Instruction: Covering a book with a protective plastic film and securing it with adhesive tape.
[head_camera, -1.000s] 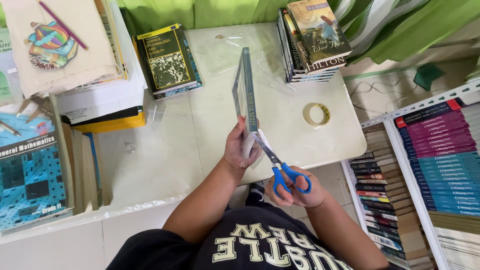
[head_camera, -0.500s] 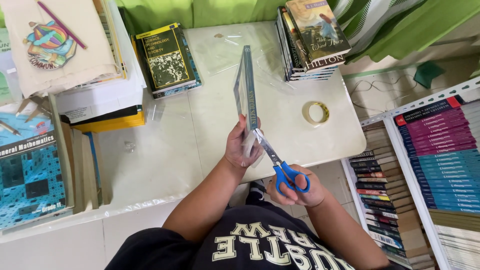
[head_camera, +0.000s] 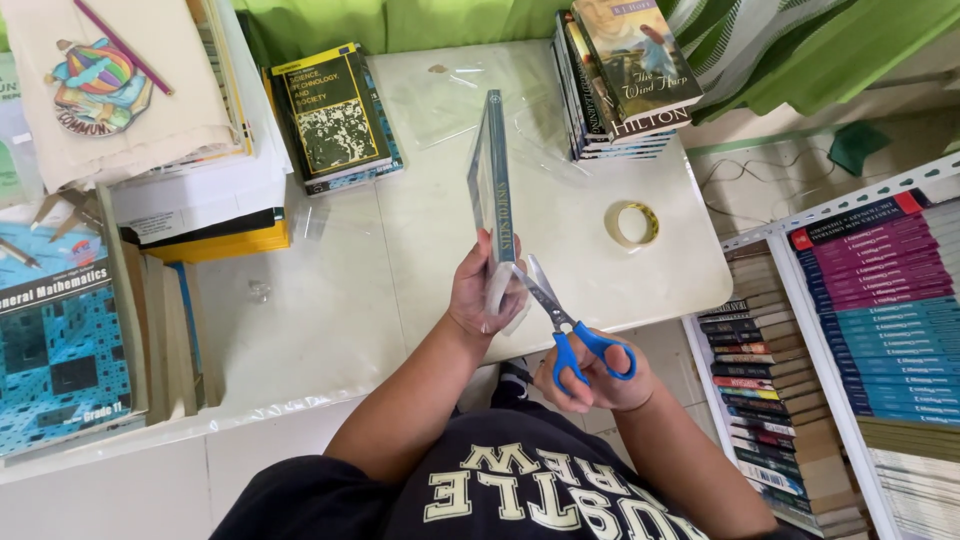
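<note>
A: Book status?
B: Thin book (head_camera: 493, 190), spine up, clear wrap, over white table (head_camera: 420, 260). Left hand (head_camera: 483, 290) grips its near end.
A: Right?
B: Right hand (head_camera: 598, 375) closed on blue-handled scissors (head_camera: 565, 320), blades at the wrap.

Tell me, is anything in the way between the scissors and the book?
Nothing visible is. The blue-handled scissors in the right hand already reach the bottom edge of the book, which the left hand holds on edge above the white table.
</note>
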